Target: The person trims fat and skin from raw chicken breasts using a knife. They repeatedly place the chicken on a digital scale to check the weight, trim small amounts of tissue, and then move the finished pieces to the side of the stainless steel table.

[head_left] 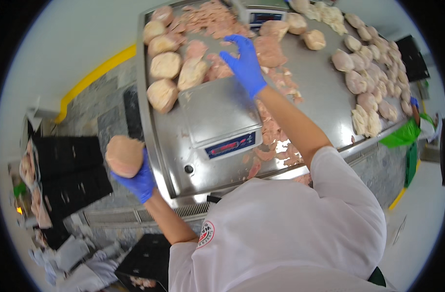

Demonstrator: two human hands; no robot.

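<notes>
Out past the table's left edge, my blue-gloved left hand (140, 183) is wrapped round a rounded lump of pale raw meat (124, 155), holding it from below. My right hand (247, 67), also gloved in blue, is over the far right corner of the digital scale (217, 114), fingers spread and nothing in them. Whether it touches anything there is hard to tell. The scale's steel plate carries nothing; its display panel faces me. Beyond the fingers lie flat pieces of pink raw meat (270, 51).
Several meat lumps (165, 65) line the steel table's (198, 175) left side. Meat slices (213, 19) cover the far end, near a second scale (266, 18). Many pale pieces (371, 73) are heaped at right. Black crates (71, 170) stand on the floor at left.
</notes>
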